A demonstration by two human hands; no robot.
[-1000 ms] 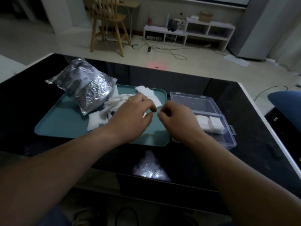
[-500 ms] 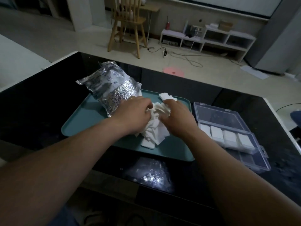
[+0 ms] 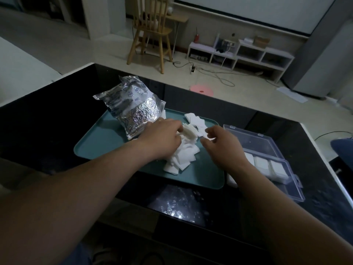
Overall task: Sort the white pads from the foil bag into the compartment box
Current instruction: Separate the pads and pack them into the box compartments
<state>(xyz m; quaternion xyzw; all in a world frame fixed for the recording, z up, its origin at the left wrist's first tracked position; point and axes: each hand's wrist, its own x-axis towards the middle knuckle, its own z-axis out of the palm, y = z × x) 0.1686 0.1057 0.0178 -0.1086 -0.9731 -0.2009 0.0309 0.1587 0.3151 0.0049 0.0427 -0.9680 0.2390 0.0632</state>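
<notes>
Dim, underexposed; glare patch on glossy black table (image 3: pixel 57 119) near edge; wide-angle bend at borders; slight blur.
</notes>
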